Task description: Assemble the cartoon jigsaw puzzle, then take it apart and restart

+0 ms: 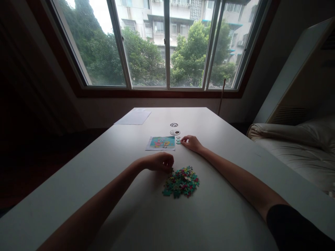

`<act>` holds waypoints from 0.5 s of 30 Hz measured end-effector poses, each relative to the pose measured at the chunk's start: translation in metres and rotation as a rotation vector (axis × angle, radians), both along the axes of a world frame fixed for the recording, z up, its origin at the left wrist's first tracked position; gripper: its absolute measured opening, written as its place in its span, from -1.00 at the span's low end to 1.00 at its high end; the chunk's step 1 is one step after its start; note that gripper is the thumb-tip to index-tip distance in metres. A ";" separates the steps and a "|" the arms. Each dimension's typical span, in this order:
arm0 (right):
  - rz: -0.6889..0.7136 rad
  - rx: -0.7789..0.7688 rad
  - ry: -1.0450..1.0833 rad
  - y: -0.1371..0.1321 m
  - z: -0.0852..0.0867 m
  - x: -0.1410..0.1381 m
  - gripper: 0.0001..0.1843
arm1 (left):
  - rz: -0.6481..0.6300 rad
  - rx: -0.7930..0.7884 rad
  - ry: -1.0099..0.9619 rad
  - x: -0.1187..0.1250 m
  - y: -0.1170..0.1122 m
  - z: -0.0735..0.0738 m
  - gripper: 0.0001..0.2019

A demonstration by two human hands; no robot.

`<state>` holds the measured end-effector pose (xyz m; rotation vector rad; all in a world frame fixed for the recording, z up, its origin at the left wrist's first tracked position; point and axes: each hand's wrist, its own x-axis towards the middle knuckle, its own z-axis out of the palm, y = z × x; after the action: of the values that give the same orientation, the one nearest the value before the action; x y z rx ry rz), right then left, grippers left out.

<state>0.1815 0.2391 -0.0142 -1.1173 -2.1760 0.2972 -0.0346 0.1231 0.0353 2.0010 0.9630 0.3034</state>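
A heap of small jigsaw puzzle pieces (181,182), mostly green with some red and yellow, lies on the white table (217,216). At the heap's upper left edge is my left hand (160,161), its fingers curled into a pinch; whatever is between the fingertips is too small and dark to make out. Farther out, my right hand (192,143) pinches at the edge of a short column of green puzzle pieces (178,138). This column lies just right of a picture sheet (161,143) with colourful cartoon figures on a blue-green ground.
Two round black-and-white items (175,132) lie beyond the picture sheet. White papers (133,117) rest at the table's far left corner. A pale cushioned sofa (295,139) stands right of the table, and a window (167,45) is behind it.
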 end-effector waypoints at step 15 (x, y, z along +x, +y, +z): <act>0.110 0.077 0.234 -0.103 0.012 0.031 -0.88 | 0.463 -0.272 -0.622 0.027 -0.001 -0.020 -0.69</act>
<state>0.2123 0.1361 -0.0022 -0.8757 -2.0258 0.3701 -0.0074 0.1225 0.0149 1.2906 0.9758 0.9325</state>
